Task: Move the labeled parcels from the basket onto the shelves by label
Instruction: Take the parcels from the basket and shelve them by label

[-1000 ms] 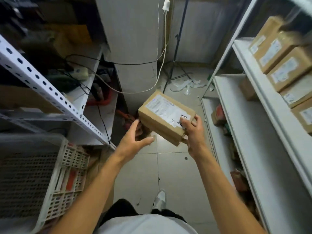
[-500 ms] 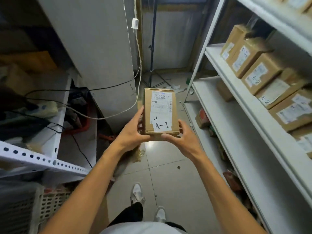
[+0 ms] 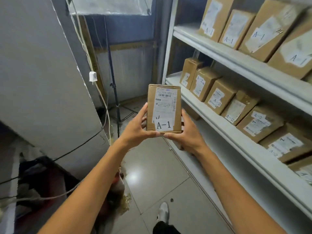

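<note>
1. Both hands on one parcel (image 3: 164,108): left hand (image 3: 135,128) grips its left edge, right hand (image 3: 186,132) grips its right edge, thumbs meeting under the near bottom edge. Parcel upright, in the air, mid-aisle, just left of the shelving.
2. We read its sticker (image 3: 163,124) as "A-1". Step in hand, as we judge it: label check done, parcel not yet shelved.
3. Upper shelf (image 3: 236,60) on the right carries boxes marked A-1 (image 3: 229,29); the shelf below (image 3: 219,122) carries the A-2 row (image 3: 217,97).
4. Next move calls for lifting up and right to the upper shelf, label facing out.
5. Far-left end of that A-1 row looks free; we'd slot it there.
6. Basket not in view.
</note>
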Demonstrator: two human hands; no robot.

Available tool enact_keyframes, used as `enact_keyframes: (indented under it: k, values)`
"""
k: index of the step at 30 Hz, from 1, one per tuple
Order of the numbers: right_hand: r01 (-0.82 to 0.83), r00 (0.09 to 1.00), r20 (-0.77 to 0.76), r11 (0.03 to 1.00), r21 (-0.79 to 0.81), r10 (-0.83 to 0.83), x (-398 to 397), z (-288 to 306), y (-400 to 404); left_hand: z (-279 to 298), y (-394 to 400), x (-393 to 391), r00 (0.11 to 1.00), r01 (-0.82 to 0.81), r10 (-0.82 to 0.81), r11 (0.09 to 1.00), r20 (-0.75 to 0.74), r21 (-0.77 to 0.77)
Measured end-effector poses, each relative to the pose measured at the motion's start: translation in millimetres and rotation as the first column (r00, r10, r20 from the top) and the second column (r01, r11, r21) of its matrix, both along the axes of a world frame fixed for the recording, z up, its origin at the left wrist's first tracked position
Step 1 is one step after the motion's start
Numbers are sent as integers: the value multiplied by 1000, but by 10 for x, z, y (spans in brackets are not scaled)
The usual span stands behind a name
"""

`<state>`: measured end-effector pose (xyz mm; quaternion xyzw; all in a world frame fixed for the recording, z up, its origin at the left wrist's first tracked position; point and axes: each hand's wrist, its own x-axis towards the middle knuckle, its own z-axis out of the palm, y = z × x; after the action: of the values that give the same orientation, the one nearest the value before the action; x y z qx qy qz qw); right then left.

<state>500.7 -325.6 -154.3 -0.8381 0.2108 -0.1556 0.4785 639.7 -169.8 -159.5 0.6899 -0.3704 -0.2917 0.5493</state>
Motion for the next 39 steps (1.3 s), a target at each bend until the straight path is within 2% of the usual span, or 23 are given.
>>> enact_keyframes:
  k: [12, 17, 26, 29, 33, 36, 39]
  values:
    - [133, 974, 202, 979, -154, -101, 1484, 1021, -1696, 1088, -1899, 1596, 943, 31, 6, 994, 333, -106]
    - [169, 956, 269, 971, -168, -120, 2111, 1272, -2255, 1343, -2562, 2253, 918, 63, 0, 988, 396, -144]
    - [280, 950, 208, 931, -236, -233, 3229, 1349, -3409, 1407, -3811, 3436, 916, 122, -39, 976, 399, -183]
    - [350, 930, 210, 898, -266, -300, 3549, 1321, -3648, 1333, -4180, 3818, 921, 159, -78, 970, 381, -185]
    - [415, 908, 149, 796, -441, -391, 3858, 1289, -3827, 1265, -4586, 4211, 916, 195, -115, 965, 385, -176]
    - [451, 882, 125, 735, -506, -455, 4048, 1223, -3961, 1256, -4813, 4364, 912, 189, -102, 964, 396, -186]
    - [551, 820, 232, 611, -568, -523, 4189, 1083, -4028, 1213, -4979, 4455, 897, 210, -105, 956, 430, -204]
